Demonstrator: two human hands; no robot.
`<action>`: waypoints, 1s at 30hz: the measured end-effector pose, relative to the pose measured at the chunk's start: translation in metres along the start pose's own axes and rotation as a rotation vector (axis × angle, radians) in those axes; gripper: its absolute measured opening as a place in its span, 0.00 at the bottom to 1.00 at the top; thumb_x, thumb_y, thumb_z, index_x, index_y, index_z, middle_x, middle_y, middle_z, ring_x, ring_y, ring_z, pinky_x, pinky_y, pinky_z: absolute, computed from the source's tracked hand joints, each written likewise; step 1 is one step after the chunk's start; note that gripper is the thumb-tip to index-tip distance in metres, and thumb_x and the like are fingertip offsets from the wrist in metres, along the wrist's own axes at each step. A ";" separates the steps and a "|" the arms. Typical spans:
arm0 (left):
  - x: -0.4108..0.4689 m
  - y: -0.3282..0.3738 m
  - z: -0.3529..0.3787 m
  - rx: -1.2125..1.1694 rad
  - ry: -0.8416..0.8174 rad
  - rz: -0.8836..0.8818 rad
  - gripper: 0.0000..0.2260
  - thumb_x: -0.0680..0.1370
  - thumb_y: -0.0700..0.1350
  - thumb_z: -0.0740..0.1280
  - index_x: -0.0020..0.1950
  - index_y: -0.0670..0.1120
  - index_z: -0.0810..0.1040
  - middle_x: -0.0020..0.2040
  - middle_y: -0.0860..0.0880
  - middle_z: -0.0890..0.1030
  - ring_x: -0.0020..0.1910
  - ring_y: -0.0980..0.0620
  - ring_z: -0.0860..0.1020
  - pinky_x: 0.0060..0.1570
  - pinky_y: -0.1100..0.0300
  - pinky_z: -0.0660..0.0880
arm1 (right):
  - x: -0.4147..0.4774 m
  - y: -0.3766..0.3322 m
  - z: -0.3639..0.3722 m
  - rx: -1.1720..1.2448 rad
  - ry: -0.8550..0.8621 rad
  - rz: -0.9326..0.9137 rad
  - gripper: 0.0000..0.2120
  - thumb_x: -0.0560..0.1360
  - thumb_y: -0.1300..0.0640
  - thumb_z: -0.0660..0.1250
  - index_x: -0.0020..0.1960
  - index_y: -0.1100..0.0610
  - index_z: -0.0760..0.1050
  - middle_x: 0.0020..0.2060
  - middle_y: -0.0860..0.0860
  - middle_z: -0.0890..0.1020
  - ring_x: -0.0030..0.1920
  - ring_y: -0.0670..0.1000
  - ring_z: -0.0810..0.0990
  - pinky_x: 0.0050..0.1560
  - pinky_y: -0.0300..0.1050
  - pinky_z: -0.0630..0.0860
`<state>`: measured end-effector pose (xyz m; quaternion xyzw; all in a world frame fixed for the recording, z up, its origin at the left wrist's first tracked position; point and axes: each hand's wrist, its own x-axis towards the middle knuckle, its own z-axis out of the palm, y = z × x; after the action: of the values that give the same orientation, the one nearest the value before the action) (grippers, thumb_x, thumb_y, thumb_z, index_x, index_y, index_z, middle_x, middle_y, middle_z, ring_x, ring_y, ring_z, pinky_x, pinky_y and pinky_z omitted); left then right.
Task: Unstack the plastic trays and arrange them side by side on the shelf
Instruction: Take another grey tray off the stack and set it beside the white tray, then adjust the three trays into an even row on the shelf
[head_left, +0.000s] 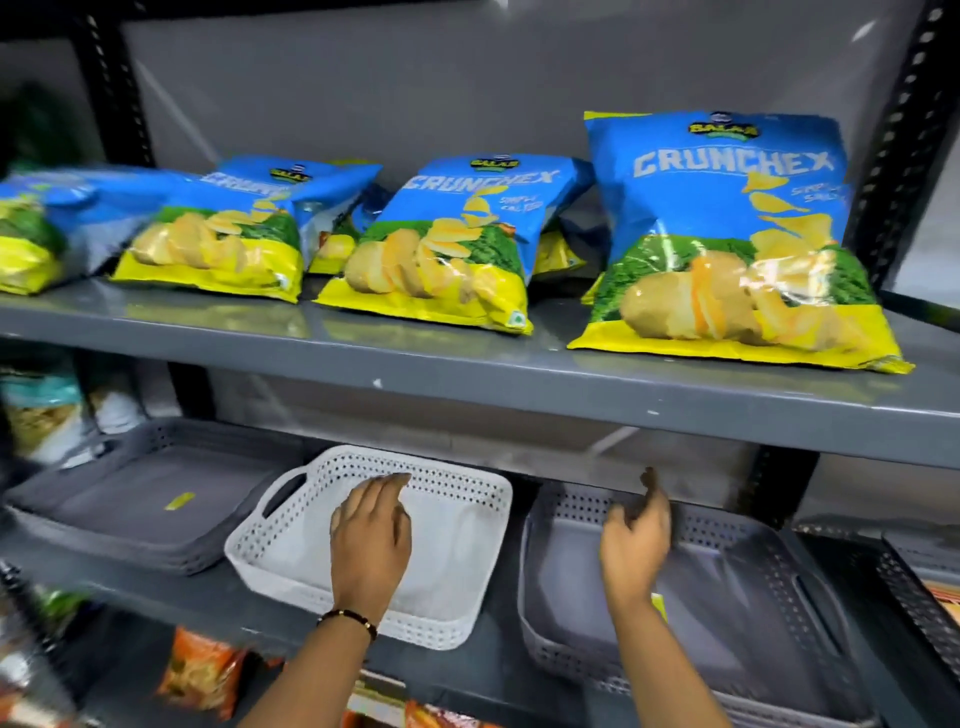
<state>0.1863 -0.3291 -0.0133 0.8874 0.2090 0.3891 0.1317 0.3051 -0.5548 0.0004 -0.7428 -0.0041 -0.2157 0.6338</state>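
Three tray positions show on the middle shelf (171, 597): a grey stack (140, 499) far left of the fingers, a white tray (457, 519) under the left hand (370, 540), and a second grey stack (753, 587) under the right hand (634, 540).

Left hand lies palm down inside the white tray, fingers (384, 488) together and flat, reaching toward its far wall; nothing clamped. Right hand hovers over the near-left part of the right grey stack, fingers (649, 483) loosely spread and curled, closed on nothing. Contact with the rim cannot be confirmed; frame is motion-blurred.

Handling, judged: trays look like thin perforated plastic, so light, fairly stiff but with some flex in the walls. Smooth base likely slides easily on the painted shelf. Nested trays may stick together, so the lower ones would need holding down.

Best hold: the slot handles (280, 493) at the short ends, or a pinch over the rim. The white tray sits skewed, just beside the right stack.
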 end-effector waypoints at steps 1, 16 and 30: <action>0.002 -0.012 -0.003 0.011 -0.007 -0.021 0.21 0.72 0.46 0.53 0.60 0.48 0.78 0.57 0.50 0.82 0.58 0.47 0.78 0.57 0.51 0.74 | -0.007 0.001 0.008 -0.064 -0.080 -0.006 0.28 0.73 0.67 0.62 0.72 0.60 0.62 0.66 0.62 0.71 0.63 0.62 0.71 0.59 0.52 0.69; 0.074 -0.187 -0.018 0.113 -0.405 -0.240 0.31 0.75 0.50 0.64 0.75 0.44 0.57 0.76 0.44 0.60 0.76 0.44 0.58 0.72 0.44 0.60 | -0.074 0.012 0.081 -0.855 -0.436 0.030 0.36 0.76 0.42 0.57 0.76 0.54 0.44 0.77 0.57 0.49 0.74 0.60 0.59 0.67 0.54 0.67; 0.077 -0.187 -0.018 0.098 -0.479 -0.333 0.15 0.77 0.45 0.64 0.60 0.38 0.71 0.50 0.36 0.83 0.48 0.36 0.82 0.44 0.47 0.78 | -0.086 -0.001 0.090 -0.935 -0.362 0.091 0.23 0.77 0.50 0.59 0.67 0.61 0.63 0.52 0.60 0.81 0.52 0.62 0.79 0.45 0.51 0.76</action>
<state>0.1696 -0.1277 -0.0266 0.9128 0.3332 0.1313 0.1963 0.2548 -0.4468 -0.0356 -0.9723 0.0153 -0.0342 0.2309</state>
